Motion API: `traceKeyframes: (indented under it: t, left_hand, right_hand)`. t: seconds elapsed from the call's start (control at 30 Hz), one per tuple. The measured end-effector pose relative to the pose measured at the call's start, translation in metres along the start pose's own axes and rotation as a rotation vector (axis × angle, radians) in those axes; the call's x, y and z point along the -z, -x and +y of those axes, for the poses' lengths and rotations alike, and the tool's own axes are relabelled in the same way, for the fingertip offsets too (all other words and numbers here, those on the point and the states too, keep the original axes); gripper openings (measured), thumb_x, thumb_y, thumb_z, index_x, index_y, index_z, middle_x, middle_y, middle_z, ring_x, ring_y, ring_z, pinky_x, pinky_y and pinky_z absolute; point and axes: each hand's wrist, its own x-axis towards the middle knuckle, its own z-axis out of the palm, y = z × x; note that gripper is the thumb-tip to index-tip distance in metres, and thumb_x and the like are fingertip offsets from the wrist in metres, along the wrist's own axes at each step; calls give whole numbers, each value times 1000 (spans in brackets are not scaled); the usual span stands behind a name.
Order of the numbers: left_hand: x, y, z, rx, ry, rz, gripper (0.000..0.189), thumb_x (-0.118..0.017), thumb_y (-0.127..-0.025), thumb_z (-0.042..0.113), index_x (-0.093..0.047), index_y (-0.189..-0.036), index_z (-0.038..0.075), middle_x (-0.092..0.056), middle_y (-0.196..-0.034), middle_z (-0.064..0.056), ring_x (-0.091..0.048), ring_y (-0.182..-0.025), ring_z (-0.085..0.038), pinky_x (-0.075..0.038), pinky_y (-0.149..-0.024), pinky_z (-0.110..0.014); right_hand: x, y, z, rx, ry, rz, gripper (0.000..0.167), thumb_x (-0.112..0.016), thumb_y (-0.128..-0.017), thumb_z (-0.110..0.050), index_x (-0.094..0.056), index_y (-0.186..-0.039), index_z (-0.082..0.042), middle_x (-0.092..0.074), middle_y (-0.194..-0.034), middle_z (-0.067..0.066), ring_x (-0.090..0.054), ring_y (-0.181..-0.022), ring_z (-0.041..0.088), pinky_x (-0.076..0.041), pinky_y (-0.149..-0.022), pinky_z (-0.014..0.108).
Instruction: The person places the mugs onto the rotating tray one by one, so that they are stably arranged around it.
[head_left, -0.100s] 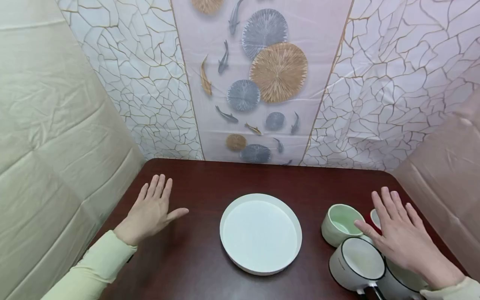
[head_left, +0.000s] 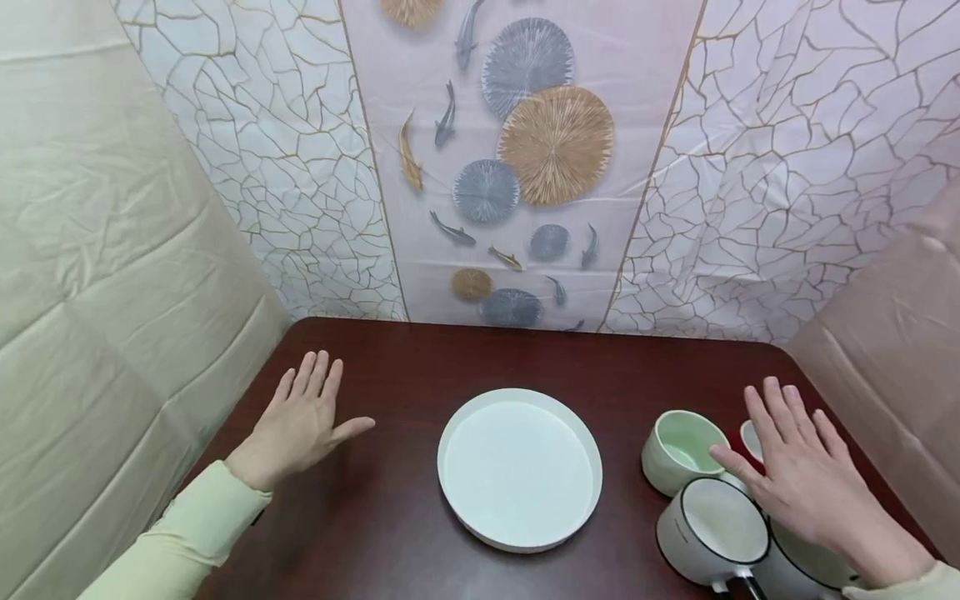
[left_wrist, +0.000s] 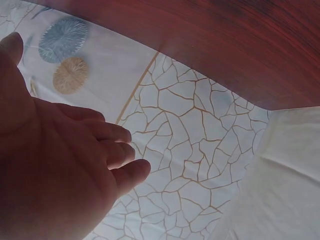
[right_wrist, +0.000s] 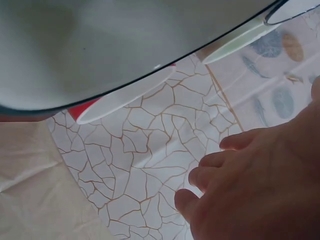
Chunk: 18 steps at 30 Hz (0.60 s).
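Note:
Over the left side of the table, my left hand (head_left: pixel 296 429) is held palm down with fingers straight and thumb spread, holding nothing. A round white tray (head_left: pixel 520 471) with a low raised rim sits at the middle of the table. My right hand (head_left: pixel 813 483), fingers also extended, hovers above a group of vessels at the right. Left of its thumb stands a pale green cup (head_left: pixel 663 458). In front of that is a white pot (head_left: pixel 693 537) with a black rim and dark handle. A second dark-rimmed pot (head_left: pixel 798 554) and a red cup (right_wrist: pixel 82 109) with white rim are partly hidden.
The dark reddish-brown table (head_left: pixel 405 358) has rounded far corners. Behind it hangs patterned cloth (head_left: pixel 555 150) with fish and round motifs. Plain beige fabric (head_left: pixel 112 292) slopes along the left side, and similar fabric (head_left: pixel 892 342) borders the right.

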Motion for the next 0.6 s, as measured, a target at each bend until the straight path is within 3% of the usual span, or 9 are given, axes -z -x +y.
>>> traceKeyframes:
  t: [0.17, 0.4, 0.6]
  left_hand:
    - [-11, -6, 0, -10, 4, -3, 93, -50, -93, 61, -30, -145, -13, -24, -151, -34, -18, -141, -47, -17, -112, -60]
    - [-28, -10, 2, -10, -13, -12, 91, -53, -92, 59, -32, -144, -13, -26, -150, -35, -21, -140, -49, -19, -111, -60]
    - [-38, -22, 28, -19, 226, -59, 93, -48, -93, 62, -27, -147, -11, -23, -152, -33, -17, -141, -48, -19, -110, -62]
  right_hand:
    - [3, 3, 6, -16, 5, -7, 93, -52, -96, -52, -4, -154, 3, 11, -158, 22, 24, -143, 26, 22, -111, 48]
    - [-3, 5, 21, -59, -23, -44, 93, -50, -96, -52, -6, -152, 7, 7, -156, 30, 23, -143, 33, 23, -109, 50]
    - [1, 27, 11, -99, -89, 36, 94, -58, -94, -49, -8, -154, 3, 0, -157, 29, 17, -145, 33, 19, -112, 49]
